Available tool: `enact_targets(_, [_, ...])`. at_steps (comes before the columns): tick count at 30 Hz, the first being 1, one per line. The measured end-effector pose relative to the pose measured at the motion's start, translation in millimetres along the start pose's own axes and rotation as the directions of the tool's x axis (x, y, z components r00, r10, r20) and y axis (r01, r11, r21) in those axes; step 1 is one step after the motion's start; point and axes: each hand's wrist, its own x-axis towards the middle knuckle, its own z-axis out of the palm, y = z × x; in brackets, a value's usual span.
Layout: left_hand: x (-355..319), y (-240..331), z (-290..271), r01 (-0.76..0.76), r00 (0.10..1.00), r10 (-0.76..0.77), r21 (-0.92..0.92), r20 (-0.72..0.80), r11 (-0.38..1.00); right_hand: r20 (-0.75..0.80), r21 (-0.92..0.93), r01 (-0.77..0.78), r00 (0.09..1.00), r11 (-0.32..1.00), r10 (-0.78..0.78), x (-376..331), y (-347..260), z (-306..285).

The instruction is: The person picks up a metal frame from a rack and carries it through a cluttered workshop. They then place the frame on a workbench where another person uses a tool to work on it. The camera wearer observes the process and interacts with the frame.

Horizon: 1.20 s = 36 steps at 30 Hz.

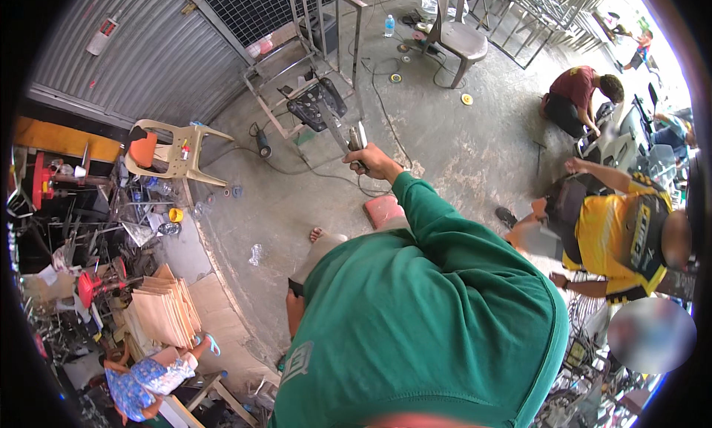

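- Above the grey concrete floor, the right hand is stretched forward from a green sleeve, its fingers closed round a short bright metal bar that stands up out of the fist.
- Whether the left hand is open or closed cannot be told; it does not show.
- Just beyond the fist stands a steel frame of square tube, with a black padded piece lying at its foot.
- An angle grinder lies on the floor to the left, its black cable trailing across the concrete.
- A red block sits on the floor below the hand.
- A beige plastic chair stands at left near the corrugated metal wall; a grey chair stands farther off, with a plastic bottle near it.
- Two other people crouch at right, one in a yellow shirt, one in dark red.
- Flat brown boards are stacked at lower left.
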Motion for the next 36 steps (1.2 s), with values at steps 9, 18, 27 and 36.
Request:
enact_targets(9, [137, -25, -130, -0.103, 0.995, 0.101, 0.268, 0.02, 0.958, -0.166, 0.003, 0.045, 0.985, 0.999, -0.044, 14, 26, 85])
enact_targets(18, [234, 64, -208, 0.172, 0.856, 0.02, -0.321, 0.516, 0.931, -0.337, -0.055, -0.05, 0.941, 0.997, 0.028, 37, 43, 100])
enact_targets(27, [394, 119, -170, -0.308, 0.935, 0.282, 0.099, 0.214, 0.946, -0.538, -0.131, -0.275, 0.827, 0.952, 0.165, 86, 29, 89])
enact_targets(36, [534, 243, -193, -0.612, 0.774, 0.33, 0.508, 0.54, 0.606, -0.637, 0.152, -0.11, 0.749, 0.982, 0.182, 120, 42, 139])
